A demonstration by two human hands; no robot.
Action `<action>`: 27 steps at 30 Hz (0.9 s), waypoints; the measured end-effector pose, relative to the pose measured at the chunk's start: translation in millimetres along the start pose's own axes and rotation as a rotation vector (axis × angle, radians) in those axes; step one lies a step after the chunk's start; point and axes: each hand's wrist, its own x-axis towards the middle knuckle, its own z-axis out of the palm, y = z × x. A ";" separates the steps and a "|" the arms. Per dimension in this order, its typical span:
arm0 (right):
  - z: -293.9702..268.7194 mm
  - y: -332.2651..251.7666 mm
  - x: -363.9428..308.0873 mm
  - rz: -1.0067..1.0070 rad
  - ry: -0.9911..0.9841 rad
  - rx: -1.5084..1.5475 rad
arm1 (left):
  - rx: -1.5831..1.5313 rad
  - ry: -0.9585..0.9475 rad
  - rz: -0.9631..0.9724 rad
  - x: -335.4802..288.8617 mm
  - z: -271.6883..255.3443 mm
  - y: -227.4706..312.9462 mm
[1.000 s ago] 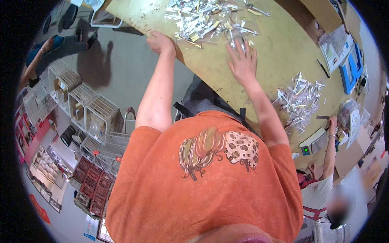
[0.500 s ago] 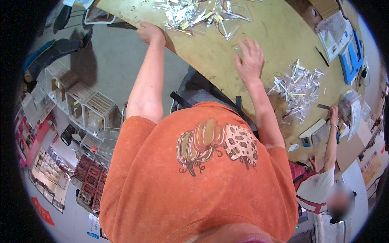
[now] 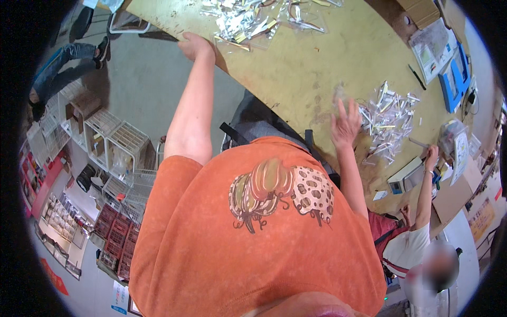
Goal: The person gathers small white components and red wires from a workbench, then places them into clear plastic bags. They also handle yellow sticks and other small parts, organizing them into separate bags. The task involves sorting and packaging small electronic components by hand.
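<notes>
At the table's left edge rests my left hand point(image 3: 197, 46), fingers curled over the table edge point(image 3: 221, 66) and partly hidden. My right hand point(image 3: 347, 124) is over the table beside the right-hand pile of small clear bags with white and yellow strips point(image 3: 391, 121). Its fingers are stretched out and apart. A blurred, see-through plastic bag point(image 3: 339, 92) shows at the fingertips; whether they touch it I cannot tell. A second pile of similar bagged pieces point(image 3: 245, 24), some with dark, cord-like parts, lies farther off, to the right of my left hand.
At the right, a co-worker's hand point(image 3: 432, 156) is by a grey box point(image 3: 405, 175). A blue tray point(image 3: 455, 82), a black pen point(image 3: 417, 77) and papers point(image 3: 434, 47) lie at the table's far right. White wire crates point(image 3: 125, 142) and red crates point(image 3: 116, 232) stand at left.
My right hand has moved right and nearer to me, to the right-hand pile, with a clear bag shifting along at its fingertips. The left hand stays at the table edge.
</notes>
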 end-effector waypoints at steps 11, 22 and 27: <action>-22.3 -96.4 157.9 -0.159 0.186 0.232 | 0.006 0.021 0.020 0.1 -2.8 6.3; -3.2 -122.2 172.1 -0.248 0.031 0.078 | 0.064 0.062 0.062 4.3 0.2 0.8; -6.6 -70.7 95.9 -0.202 -0.034 0.047 | 0.050 0.089 0.045 4.4 5.1 -7.5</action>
